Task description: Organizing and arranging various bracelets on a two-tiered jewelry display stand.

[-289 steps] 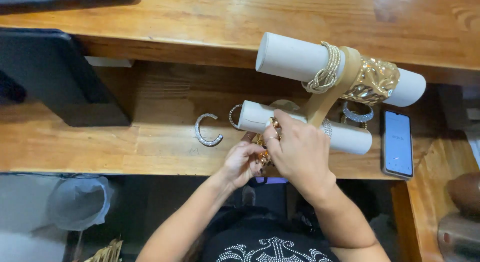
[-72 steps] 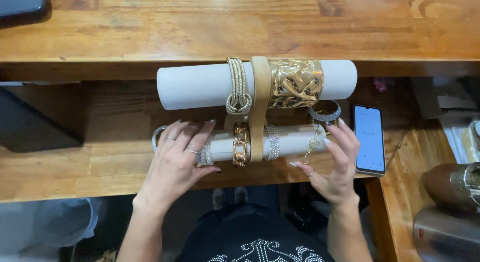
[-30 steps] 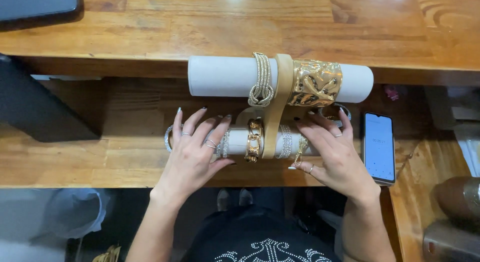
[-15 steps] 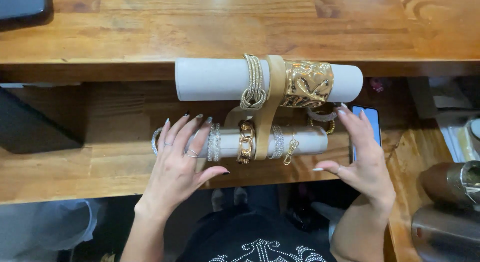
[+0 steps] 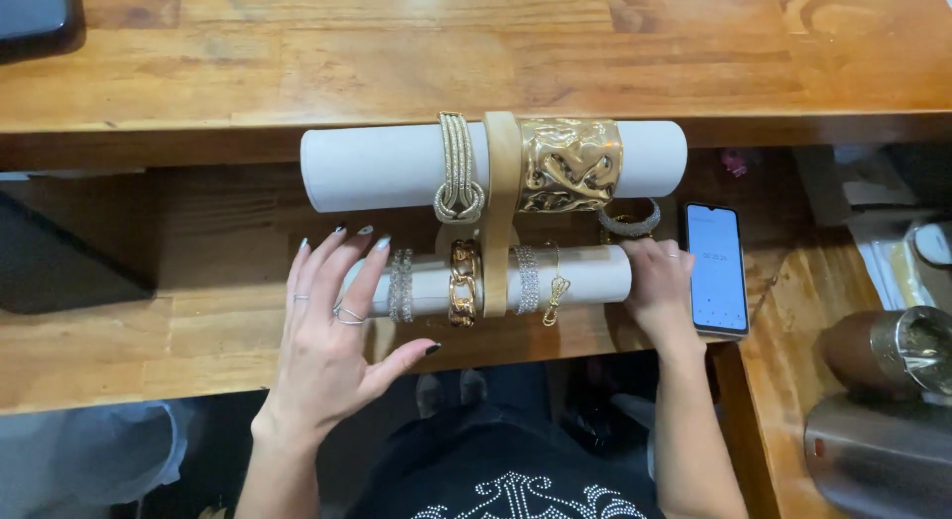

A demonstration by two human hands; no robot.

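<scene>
A two-tier bracelet stand with a tan post (image 5: 501, 212) stands on the wooden desk (image 5: 149, 341). Its upper white roll (image 5: 377, 167) carries a strand bracelet (image 5: 458, 167) and a wide gold cuff (image 5: 570, 165). The lower white roll (image 5: 590, 271) carries sparkly bands (image 5: 401, 284), a gold chain bracelet (image 5: 462, 281) and a thin gold chain (image 5: 553, 291). My left hand (image 5: 332, 336) lies flat with fingers spread over the lower roll's left end. My right hand (image 5: 659, 291) curls around that roll's right end. A silver bangle (image 5: 630, 224) lies just behind it.
A phone (image 5: 716, 268) with a lit screen lies right of the stand, touching my right hand's side. Metal containers (image 5: 883, 420) stand at the lower right. A dark flat object (image 5: 59, 271) sits at the left. A raised wooden shelf (image 5: 297, 63) runs along the back.
My right hand has come in from the open space at the right and closed on the lower roll's end. My left hand stays spread on the left end.
</scene>
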